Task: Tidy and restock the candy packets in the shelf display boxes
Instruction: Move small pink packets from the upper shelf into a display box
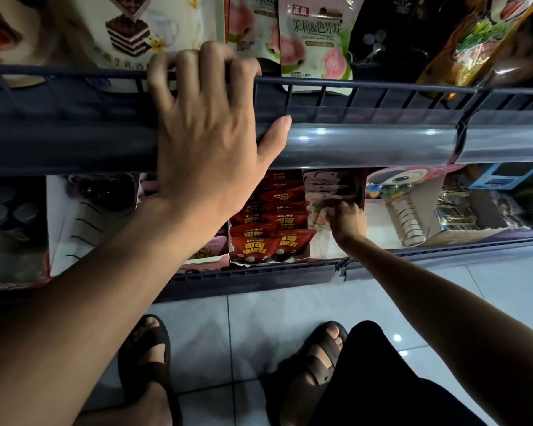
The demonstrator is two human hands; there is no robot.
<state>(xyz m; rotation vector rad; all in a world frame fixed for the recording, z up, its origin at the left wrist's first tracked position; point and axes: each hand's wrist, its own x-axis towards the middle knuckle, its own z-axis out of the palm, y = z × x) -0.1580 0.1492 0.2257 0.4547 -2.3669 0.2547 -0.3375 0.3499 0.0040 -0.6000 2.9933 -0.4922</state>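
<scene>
Both hands busy: left hand (206, 139) gripping upper shelf rail (351, 84), right hand (346, 221) pinching pale packets (319, 216) in display box (362, 192); risking toppling red packets (271, 241) alongside.

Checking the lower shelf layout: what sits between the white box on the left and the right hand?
In the head view, the box of red candy packets sits between the white box and the right hand.

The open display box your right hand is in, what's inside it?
Pale packets stacked in a row inside the dark red cardboard display box. The right hand grips one near the front; its fingers cover the print. The box floor is hidden.
</scene>
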